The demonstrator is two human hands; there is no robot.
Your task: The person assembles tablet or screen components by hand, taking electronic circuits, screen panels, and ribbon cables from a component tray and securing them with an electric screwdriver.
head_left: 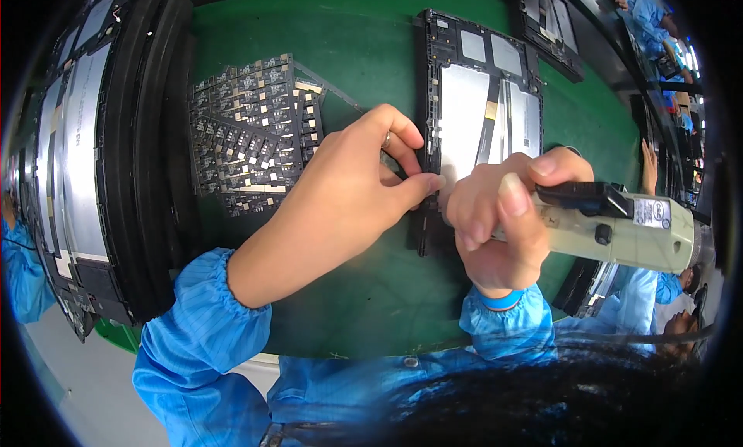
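My right hand (499,222) is wrapped round a beige electric screwdriver (596,234) with a black lever on its side. The tool lies roughly level, its tip hidden behind my fingers. Thumb and fingers of my left hand (348,172) are pinched together by the left edge of an opened tablet housing (462,99); whatever they hold is too small or hidden to make out. The housing has a black frame, silver battery panels and a dark ribbon cable (488,126). My hands cover its near part. Left of it lies a spread of small black circuit boards (248,126), partly behind my left forearm.
A tall stack of similar tablet housings (83,137) stands at the left on the green work surface (348,292). Another housing (549,25) lies at the far right, and one more (586,286) at the near right. Other people in blue workwear (650,21) are along the right.
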